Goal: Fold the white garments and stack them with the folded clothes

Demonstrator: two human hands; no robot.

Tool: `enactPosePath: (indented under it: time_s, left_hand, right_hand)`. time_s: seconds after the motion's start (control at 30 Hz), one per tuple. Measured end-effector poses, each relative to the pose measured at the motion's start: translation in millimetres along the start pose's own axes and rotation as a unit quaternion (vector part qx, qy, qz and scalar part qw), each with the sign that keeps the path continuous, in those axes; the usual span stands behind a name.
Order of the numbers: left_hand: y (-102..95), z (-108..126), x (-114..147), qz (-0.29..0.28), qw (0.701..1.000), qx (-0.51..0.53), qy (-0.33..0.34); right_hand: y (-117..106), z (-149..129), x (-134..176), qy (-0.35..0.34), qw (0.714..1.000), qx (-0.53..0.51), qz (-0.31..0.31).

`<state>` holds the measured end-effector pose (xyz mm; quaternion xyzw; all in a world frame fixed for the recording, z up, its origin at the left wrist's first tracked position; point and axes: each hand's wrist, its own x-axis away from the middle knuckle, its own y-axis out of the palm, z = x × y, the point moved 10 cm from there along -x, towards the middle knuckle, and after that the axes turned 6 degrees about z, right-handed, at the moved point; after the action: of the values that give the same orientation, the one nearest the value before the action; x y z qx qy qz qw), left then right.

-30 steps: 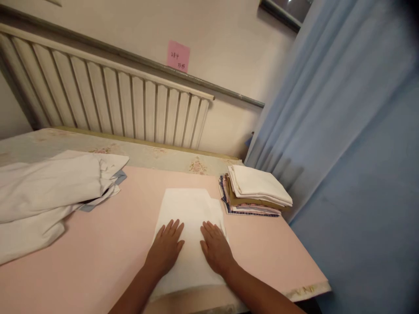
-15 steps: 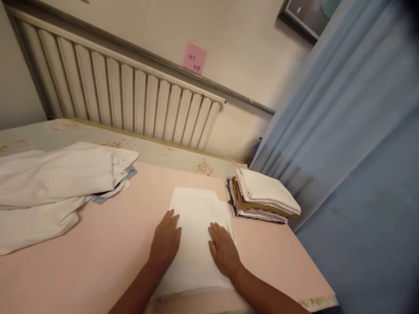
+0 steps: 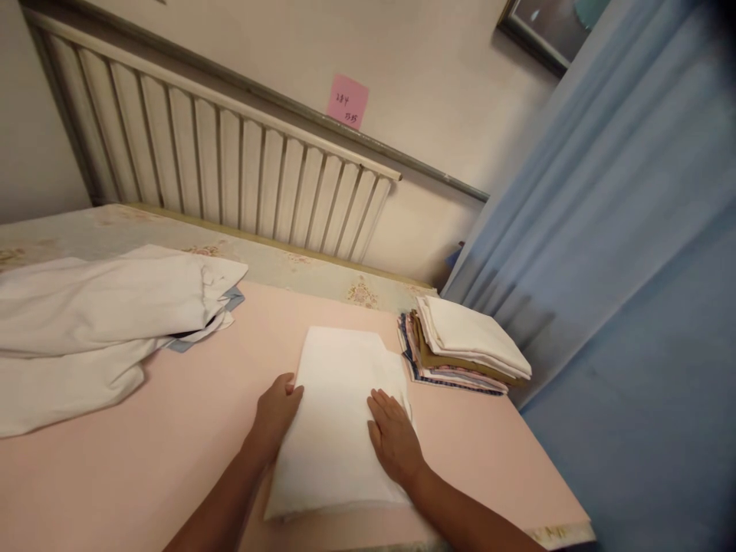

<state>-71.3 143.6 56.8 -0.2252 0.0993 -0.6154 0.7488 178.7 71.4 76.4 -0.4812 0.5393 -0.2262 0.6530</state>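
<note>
A folded white cloth [image 3: 336, 429] lies on the pink sheet in front of me. At its left edge is my left hand [image 3: 277, 410], fingers curled at the border and partly hidden, thumb toward the cloth; it appears to pinch that edge. My right hand [image 3: 394, 437] rests flat on the cloth's right side, fingers stretched out and pointing away from me. Near the cloth's far right corner stands a stack of folded fabrics [image 3: 474, 337], white on top with brown, pink and dark blue patterned layers beneath.
A loose heap of white cloth [image 3: 103, 314] with grey-blue parts spreads at the left. The pink sheet [image 3: 172, 460] covers a floral-patterned surface [image 3: 322, 272]. Behind it runs a radiator [image 3: 230, 161] along the wall. A blue curtain [image 3: 621, 291] hangs on the right.
My left hand has slid left from the top of the cloth to its left edge, and its fingers have curled. My right hand stays about where it was.
</note>
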Motion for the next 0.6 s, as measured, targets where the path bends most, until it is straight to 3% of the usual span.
enactPosePath:
  time_s: [0.1, 0.23, 0.4, 0.6]
  left_hand:
    - [9.5, -10, -3, -0.026, 0.999, 0.030, -0.021]
    - [20.9, -9, -6, -0.059, 0.998, -0.019, 0.006]
    - [19.5, -3, -8, -0.038, 0.995, -0.083, 0.041]
    - [14.1, 1, -5, -0.017, 0.995, -0.087, 0.048]
  right_hand:
    - [1, 0, 0, 0.000, 1.000, 0.002, -0.001]
    - [2, 0, -1, 0.000, 1.000, 0.002, -0.007]
    - [3, 1, -2, 0.005, 1.000, 0.003, -0.020]
    - [-1, 0, -2, 0.005, 1.000, -0.003, -0.010]
